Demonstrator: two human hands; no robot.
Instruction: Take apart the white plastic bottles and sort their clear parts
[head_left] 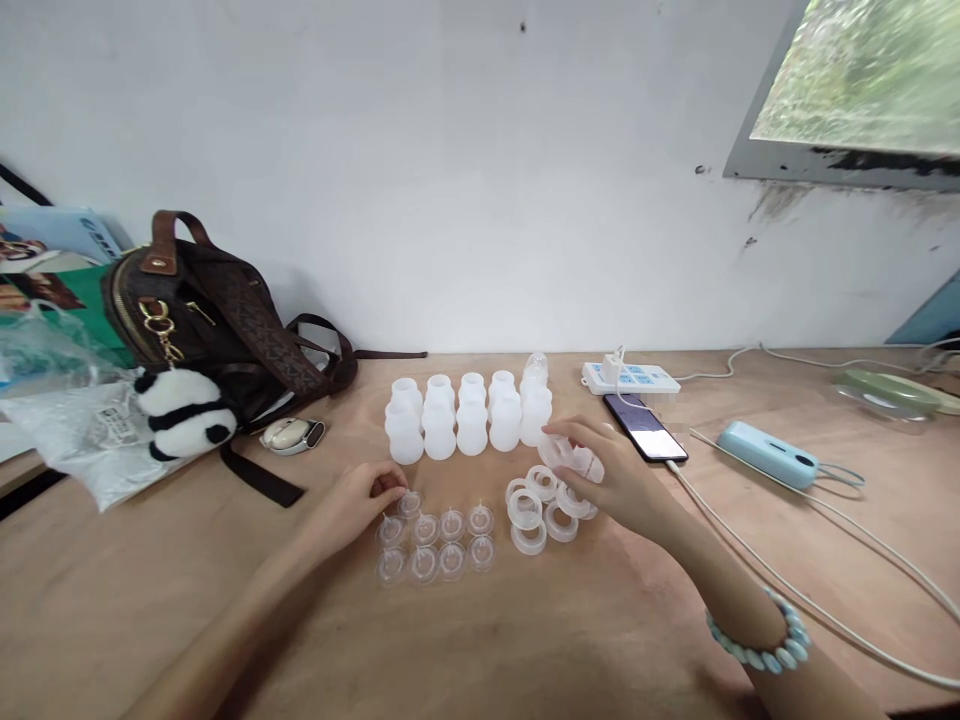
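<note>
Pinched in the left hand [377, 488] is a clear teat [409, 504], lower centre-left of the frame. The right hand [613, 476] curves over translucent rings [525, 524], centre-right; its grip is unclear.

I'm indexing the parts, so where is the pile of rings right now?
In the head view, the pile of rings lies on the table just right of centre, beside the right hand, with the clear discs to its left.

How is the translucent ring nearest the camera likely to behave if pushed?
The translucent ring would probably slide rather than tip, since it looks low and wide. It is likely light, being only a band around an open centre. It may nudge the other rings clustered close by.
</note>
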